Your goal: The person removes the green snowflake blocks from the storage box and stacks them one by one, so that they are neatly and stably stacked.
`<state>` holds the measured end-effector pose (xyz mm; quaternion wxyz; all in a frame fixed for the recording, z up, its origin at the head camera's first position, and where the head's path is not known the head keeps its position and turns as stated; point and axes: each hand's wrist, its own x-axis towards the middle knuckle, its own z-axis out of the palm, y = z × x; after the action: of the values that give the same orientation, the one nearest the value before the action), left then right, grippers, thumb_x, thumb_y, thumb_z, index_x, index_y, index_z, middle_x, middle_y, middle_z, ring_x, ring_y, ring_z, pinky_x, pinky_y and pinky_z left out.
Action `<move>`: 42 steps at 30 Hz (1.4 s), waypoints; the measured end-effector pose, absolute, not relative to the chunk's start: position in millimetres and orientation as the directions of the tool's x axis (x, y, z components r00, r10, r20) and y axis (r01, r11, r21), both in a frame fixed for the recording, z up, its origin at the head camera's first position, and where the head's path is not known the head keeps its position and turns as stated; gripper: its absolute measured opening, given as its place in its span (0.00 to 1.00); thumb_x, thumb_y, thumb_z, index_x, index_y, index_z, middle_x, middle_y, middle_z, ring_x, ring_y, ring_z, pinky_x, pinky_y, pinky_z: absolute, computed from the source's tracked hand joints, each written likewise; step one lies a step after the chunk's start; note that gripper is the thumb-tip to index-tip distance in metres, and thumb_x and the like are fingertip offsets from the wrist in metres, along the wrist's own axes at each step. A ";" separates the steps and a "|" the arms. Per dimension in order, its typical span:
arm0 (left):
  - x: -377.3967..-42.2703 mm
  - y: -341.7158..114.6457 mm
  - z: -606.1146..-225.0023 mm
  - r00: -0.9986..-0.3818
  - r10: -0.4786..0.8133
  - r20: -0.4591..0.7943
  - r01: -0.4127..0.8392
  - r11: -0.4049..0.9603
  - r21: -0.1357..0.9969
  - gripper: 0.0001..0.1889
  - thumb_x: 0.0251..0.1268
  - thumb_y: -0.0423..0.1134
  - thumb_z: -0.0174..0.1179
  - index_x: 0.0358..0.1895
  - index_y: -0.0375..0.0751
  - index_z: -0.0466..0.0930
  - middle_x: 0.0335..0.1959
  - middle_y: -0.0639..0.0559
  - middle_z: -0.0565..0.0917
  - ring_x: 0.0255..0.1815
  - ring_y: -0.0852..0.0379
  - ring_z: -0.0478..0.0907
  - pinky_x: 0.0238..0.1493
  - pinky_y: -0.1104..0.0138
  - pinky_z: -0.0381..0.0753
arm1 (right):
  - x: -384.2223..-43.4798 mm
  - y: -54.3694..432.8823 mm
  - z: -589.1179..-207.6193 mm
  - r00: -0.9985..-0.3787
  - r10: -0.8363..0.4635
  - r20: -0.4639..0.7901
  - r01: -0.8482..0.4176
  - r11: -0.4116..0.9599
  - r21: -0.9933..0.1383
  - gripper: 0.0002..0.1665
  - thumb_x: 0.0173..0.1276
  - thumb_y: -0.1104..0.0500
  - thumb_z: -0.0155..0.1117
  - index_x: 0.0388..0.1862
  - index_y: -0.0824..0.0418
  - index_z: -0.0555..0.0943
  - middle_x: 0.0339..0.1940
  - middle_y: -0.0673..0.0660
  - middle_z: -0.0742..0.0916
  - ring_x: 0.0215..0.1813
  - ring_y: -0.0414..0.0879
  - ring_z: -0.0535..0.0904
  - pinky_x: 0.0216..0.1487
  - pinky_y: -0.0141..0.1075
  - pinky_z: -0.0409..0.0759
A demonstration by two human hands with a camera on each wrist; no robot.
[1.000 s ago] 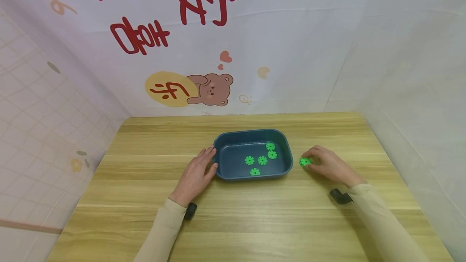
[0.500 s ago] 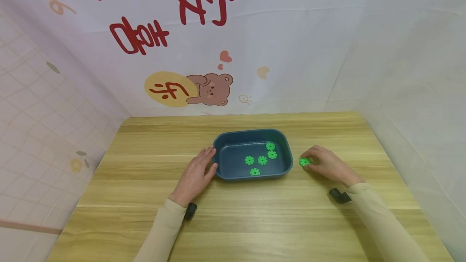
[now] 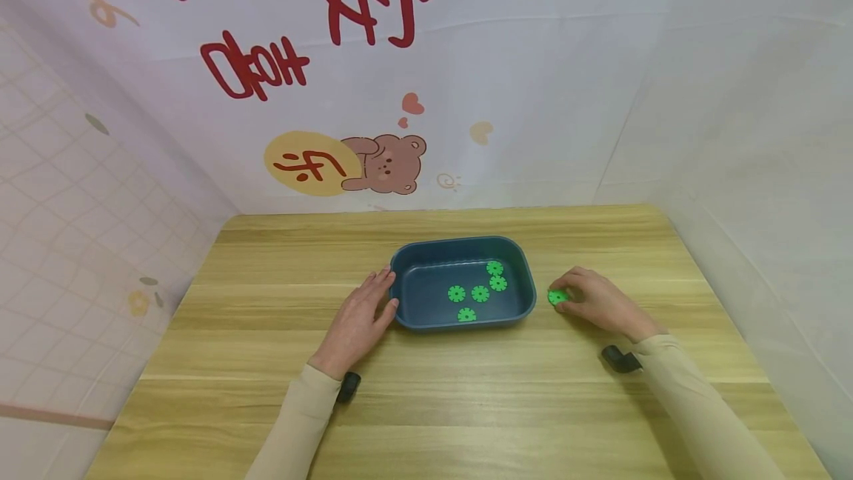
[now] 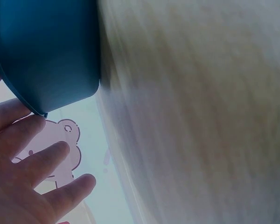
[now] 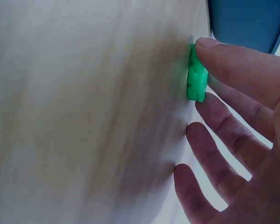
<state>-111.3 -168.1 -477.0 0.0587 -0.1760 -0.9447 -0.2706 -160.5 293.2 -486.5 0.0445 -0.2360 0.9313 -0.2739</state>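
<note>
My left hand [image 3: 356, 322] rests its fairly straight fingers against the left end of a dark blue rectangular tub [image 3: 436, 327]; in the left wrist view its fingertips touch the rim. To the right of the tub, my right hand [image 3: 596, 302] pinches a green notched disc [image 3: 557, 297] low at the tabletop, between thumb and fingers. Edge-on in the right wrist view, this green piece [image 5: 197, 77] looks thick, and I cannot tell if it is a stack. Several similar green discs [image 3: 480, 294] lie flat on the tub's floor, mostly in its right half.
The tub stands on a wood-grain table [image 3: 466, 421], toward its back. Behind the table hangs a white printed cloth [image 3: 533, 95] with a bear drawing and red characters. White cloth also encloses both sides. Dark wrist devices [image 3: 621, 359] sit under the sleeves.
The right hand has barely shifted, and the green disc under its fingers has moved very slightly left. The left hand and the tub hold their places.
</note>
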 end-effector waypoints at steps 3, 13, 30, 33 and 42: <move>-111.2 -168.0 -477.2 -0.931 0.301 0.204 0.364 0.792 0.490 0.28 0.82 0.48 0.54 0.77 0.37 0.69 0.79 0.46 0.67 0.80 0.42 0.62 0.77 0.45 0.64 | -160.8 293.2 -487.5 -0.881 -0.469 0.052 -0.423 0.735 -0.531 0.14 0.66 0.60 0.77 0.50 0.59 0.88 0.48 0.53 0.87 0.52 0.54 0.81 0.57 0.56 0.79; -111.3 -168.9 -477.5 -0.930 0.305 0.205 0.368 0.785 0.499 0.28 0.82 0.47 0.54 0.77 0.37 0.68 0.79 0.46 0.67 0.79 0.42 0.62 0.77 0.45 0.64 | -162.2 293.1 -489.6 -0.885 -0.464 0.035 -0.409 0.741 -0.532 0.16 0.65 0.61 0.76 0.52 0.61 0.87 0.51 0.56 0.87 0.55 0.57 0.81 0.61 0.57 0.78; -111.3 -169.2 -476.5 -0.927 0.312 0.208 0.375 0.780 0.501 0.28 0.81 0.46 0.55 0.77 0.37 0.68 0.79 0.47 0.66 0.79 0.39 0.62 0.76 0.44 0.64 | -142.9 282.1 -465.8 -0.884 -0.409 0.227 -0.466 0.718 -0.518 0.15 0.69 0.63 0.73 0.55 0.59 0.86 0.55 0.57 0.88 0.60 0.58 0.83 0.59 0.54 0.78; -111.1 -169.5 -476.0 -0.928 0.311 0.204 0.372 0.782 0.500 0.28 0.82 0.47 0.55 0.77 0.37 0.68 0.79 0.47 0.66 0.79 0.40 0.62 0.77 0.45 0.64 | -139.0 271.7 -456.4 -0.854 -0.420 0.307 -0.520 0.699 -0.491 0.14 0.68 0.65 0.74 0.52 0.57 0.87 0.52 0.54 0.89 0.56 0.55 0.84 0.56 0.49 0.80; -111.9 -169.6 -476.5 -0.928 0.315 0.197 0.372 0.789 0.489 0.29 0.81 0.47 0.55 0.77 0.37 0.68 0.79 0.46 0.66 0.79 0.40 0.62 0.76 0.44 0.64 | -133.8 241.7 -438.6 -0.799 -0.440 0.411 -0.598 0.658 -0.458 0.13 0.64 0.66 0.77 0.47 0.57 0.89 0.47 0.48 0.89 0.50 0.47 0.86 0.52 0.41 0.83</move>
<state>-111.9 -169.6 -476.5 0.0525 -0.1819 -0.9443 -0.2691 -133.8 241.7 -438.6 -0.1332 -0.2879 0.9007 -0.2968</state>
